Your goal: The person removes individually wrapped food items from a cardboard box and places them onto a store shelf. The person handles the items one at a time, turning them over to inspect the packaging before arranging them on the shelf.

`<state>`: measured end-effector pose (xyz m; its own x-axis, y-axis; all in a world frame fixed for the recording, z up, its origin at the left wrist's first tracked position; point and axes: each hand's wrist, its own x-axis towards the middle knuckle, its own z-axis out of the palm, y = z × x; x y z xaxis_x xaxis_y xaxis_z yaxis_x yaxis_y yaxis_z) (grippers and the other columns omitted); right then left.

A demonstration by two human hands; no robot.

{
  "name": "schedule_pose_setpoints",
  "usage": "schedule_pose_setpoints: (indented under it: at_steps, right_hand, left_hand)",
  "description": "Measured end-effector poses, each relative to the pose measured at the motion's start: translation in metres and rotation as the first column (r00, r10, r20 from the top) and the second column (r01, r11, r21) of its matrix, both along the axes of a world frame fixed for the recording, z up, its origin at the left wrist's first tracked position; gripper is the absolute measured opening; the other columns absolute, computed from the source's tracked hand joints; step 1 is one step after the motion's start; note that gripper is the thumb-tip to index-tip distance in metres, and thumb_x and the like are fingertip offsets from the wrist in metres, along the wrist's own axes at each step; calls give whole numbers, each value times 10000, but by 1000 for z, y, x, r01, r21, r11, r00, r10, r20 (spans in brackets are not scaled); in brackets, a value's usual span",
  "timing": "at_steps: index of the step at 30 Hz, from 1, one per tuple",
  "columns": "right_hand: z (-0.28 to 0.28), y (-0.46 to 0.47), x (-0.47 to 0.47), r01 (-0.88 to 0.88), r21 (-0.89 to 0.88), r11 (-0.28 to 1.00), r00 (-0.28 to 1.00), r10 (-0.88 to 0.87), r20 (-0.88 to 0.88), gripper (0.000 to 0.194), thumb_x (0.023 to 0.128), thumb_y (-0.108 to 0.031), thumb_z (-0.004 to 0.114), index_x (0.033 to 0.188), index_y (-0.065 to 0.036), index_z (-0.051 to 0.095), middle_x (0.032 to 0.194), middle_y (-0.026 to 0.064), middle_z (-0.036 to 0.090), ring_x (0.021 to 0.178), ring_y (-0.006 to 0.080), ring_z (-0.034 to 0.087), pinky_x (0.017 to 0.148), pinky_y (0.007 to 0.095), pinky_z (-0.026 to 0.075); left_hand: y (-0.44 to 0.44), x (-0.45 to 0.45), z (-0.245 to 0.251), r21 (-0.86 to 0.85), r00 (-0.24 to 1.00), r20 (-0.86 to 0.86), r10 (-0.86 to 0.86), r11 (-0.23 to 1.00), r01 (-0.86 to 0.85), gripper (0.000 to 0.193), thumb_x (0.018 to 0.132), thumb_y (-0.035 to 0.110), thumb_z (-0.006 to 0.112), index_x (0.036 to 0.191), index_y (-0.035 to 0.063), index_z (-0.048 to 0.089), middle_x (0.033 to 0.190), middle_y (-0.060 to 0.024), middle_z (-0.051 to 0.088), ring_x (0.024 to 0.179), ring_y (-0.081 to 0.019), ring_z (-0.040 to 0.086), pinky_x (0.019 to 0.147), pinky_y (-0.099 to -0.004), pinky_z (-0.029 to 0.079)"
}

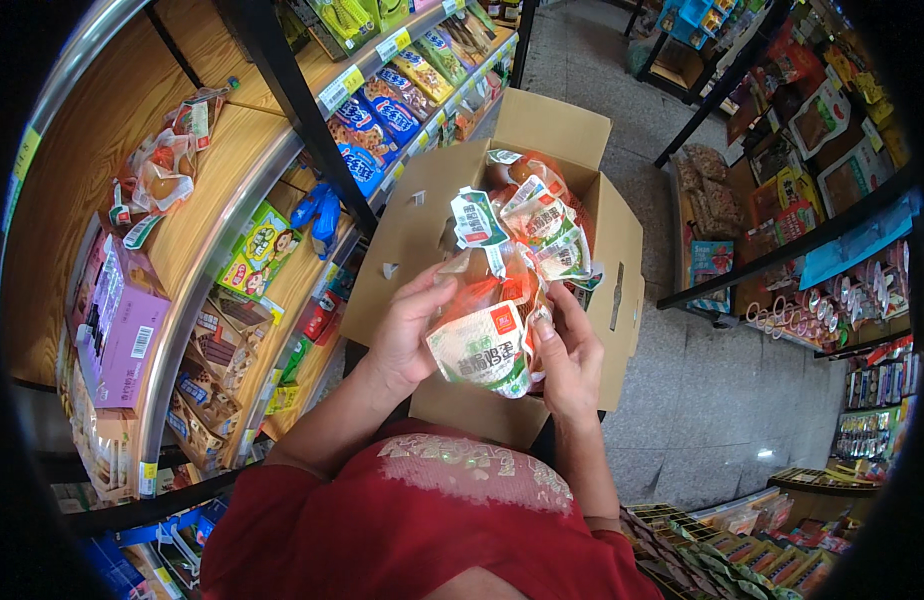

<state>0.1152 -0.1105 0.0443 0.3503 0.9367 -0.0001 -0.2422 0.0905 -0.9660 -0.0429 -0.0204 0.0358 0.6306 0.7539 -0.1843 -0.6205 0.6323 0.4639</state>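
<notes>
My left hand (411, 334) and my right hand (571, 352) hold a labelled plastic packet of brown eggs (481, 349) between them, above an open cardboard box (619, 247). The left fingers grip the packet's left side; the right thumb and fingers pinch its right edge. More egg packets in red net (548, 214) fill the box behind it, their white and green tags uppermost. Similar egg packets (162, 176) lie on the wooden shelf at the left.
Left of the box stand curved wooden shelves (244, 150) with a purple carton (124, 330), a green box (259, 251) and blue snack packs (391, 109). Black-framed racks of packaged goods (792, 225) stand at the right, across grey floor tiles (732, 397). A wire rack (672, 517) is at the lower right.
</notes>
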Motion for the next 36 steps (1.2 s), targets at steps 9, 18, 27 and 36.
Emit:
schedule_pose_setpoints:
  at_steps: [9, 18, 27, 36]
  right_hand:
    - [1, -3, 2, 1, 137, 991, 883, -65, 466, 468, 878, -93, 502, 1278, 133, 411, 1375, 266, 363, 1308, 322, 343, 1072, 383, 269]
    - [3, -4, 2, -30, 187, 982, 876, -64, 479, 489, 866, -92, 506, 1295, 120, 405, 1374, 254, 372, 1306, 327, 346, 1077, 395, 256]
    - [1, -4, 4, -91, 261, 961, 881, -45, 471, 590, 819, -136, 578, 1327, 91, 385, 1400, 244, 352, 1322, 339, 324, 1084, 416, 244]
    - [4, -5, -2, -105, 253, 962, 822, -60, 566, 778, 783, -266, 675, 1377, 83, 313, 1425, 227, 325, 1342, 310, 297, 1090, 406, 235]
  left_hand:
    - [-2, 1, 12, 23, 999, -28, 36, 999, -36, 381, 915, 95, 465, 1284, 3, 454, 1206, -131, 561, 1099, -229, 566, 953, -375, 460]
    - [-4, 3, 16, 52, 998, -42, 46, 998, -44, 416, 903, 100, 467, 1305, 2, 428, 1237, -134, 545, 1115, -239, 559, 971, -388, 445]
    - [-5, 4, 9, 69, 999, -18, 29, 997, -28, 475, 858, 99, 503, 1314, -4, 417, 1253, -150, 540, 1137, -270, 553, 988, -414, 437]
    - [-7, 3, 3, 117, 999, 28, 24, 993, -27, 516, 800, 34, 517, 1308, 4, 431, 1252, -140, 544, 1149, -272, 544, 994, -423, 436]
